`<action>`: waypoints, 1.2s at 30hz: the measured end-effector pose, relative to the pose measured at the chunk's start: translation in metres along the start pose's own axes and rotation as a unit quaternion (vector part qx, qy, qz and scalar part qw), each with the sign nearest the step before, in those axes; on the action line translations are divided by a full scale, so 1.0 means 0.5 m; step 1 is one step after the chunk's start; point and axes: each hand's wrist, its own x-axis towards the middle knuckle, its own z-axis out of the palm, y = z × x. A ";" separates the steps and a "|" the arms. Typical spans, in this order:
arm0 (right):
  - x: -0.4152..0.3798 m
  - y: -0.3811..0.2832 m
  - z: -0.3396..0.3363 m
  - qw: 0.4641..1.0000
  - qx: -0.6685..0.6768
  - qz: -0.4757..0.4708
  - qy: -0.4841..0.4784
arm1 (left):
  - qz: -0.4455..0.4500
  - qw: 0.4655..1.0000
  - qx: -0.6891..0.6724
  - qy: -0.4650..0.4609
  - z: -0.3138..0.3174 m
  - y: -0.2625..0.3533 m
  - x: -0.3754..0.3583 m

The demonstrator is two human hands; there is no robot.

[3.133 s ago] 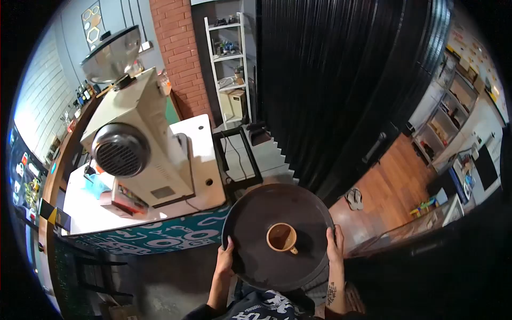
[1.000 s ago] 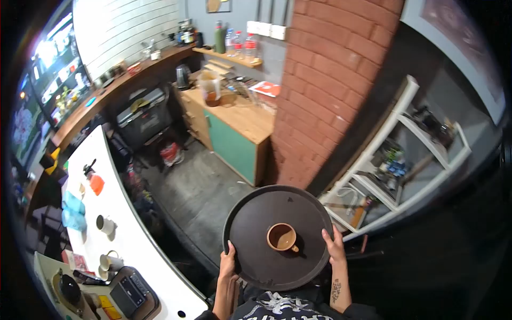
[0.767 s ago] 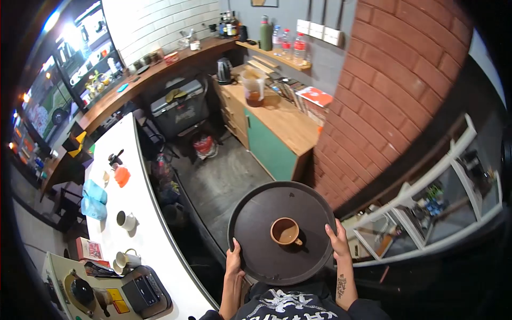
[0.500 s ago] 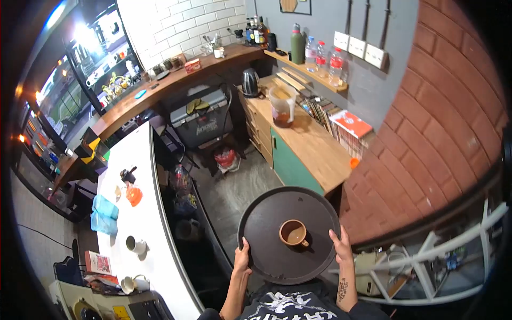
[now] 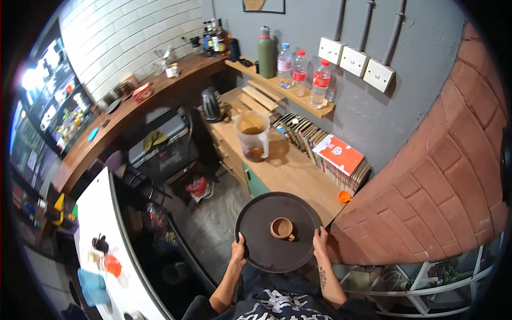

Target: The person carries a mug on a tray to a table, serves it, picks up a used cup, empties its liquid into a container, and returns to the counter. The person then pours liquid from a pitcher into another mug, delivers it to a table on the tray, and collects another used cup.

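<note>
1. Brick [image 5: 458, 176] on the right and a grey wall [image 5: 405, 96] behind frame a wooden counter [image 5: 288, 170] whose near corner reaches toward the person. It is the biggest bearing surface in view and carries the heavier fixed stock, so nothing on it needs a hand.

2. Next in size, a row of books [image 5: 320, 146] lies along the counter's back edge against the wall, out of the working area. A tall jug [image 5: 253, 136] of brown liquid stands upright near the counter's middle.

3. A round dark tray [image 5: 261, 250] is held level just short of the counter's near corner, over the floor rather than on any surface. Being round it has no long axis — its face simply points up, which keeps its load from sliding.

4. The left hand [image 5: 238, 250] is curled over the tray's left rim, thumb on top, fingers hidden beneath. The right hand [image 5: 320, 241] is curled over the right rim in the same way. Opposed grips at the two edges balance the tray.

5. A brown cup [image 5: 281, 228] stands upright near the tray's centre — mouth up, its small handle pointing toward the right rim, with some dark liquid inside. Central placement keeps the weight even between the hands.
</note>
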 end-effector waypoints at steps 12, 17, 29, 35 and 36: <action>0.202 -0.037 0.153 0.952 -0.215 -0.023 0.217 | -0.097 0.983 0.115 -0.107 0.168 0.127 0.404; 0.304 0.021 0.165 0.961 -0.047 -0.039 0.270 | -0.126 0.979 0.146 -0.061 0.241 0.161 0.454; 0.221 -0.129 0.177 0.965 -0.102 -0.209 0.125 | -0.048 0.980 0.191 -0.035 0.270 0.051 0.552; 0.265 -0.159 0.199 0.993 0.001 -0.101 -0.057 | -0.039 0.966 0.252 -0.041 0.275 0.024 0.619; 0.272 -0.156 0.201 0.995 0.006 -0.084 -0.062 | -0.035 0.958 0.283 -0.032 0.281 0.045 0.604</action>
